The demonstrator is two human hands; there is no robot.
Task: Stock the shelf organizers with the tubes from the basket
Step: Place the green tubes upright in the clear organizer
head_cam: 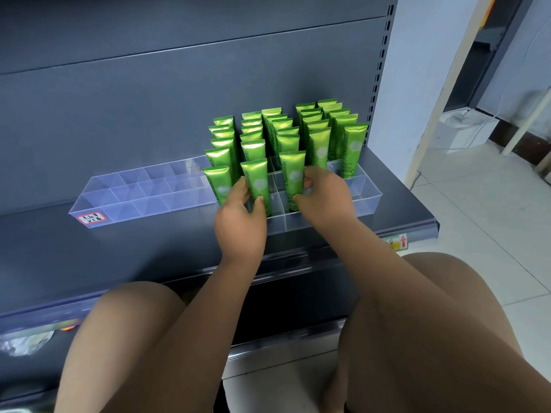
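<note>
On the shelf (pixel 149 248): green tubes (pixel 316 126) stand packed in the right organizer (pixel 371 195); left organizer (pixel 134 201) has none; basket unseen.
Risk: bumping these front ones could, I reckon, domino the rows behind.
Left hand (pixel 238 217): thumb and fingers pinch one front tube (pixel 255 180), upright.
Right hand (pixel 323 195): curled round its neighbour tube (pixel 293 174), upright too.

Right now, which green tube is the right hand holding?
The right hand grips the frontmost tube in the third column from the left. Only its left neighbour is also held, by the left hand.
</note>
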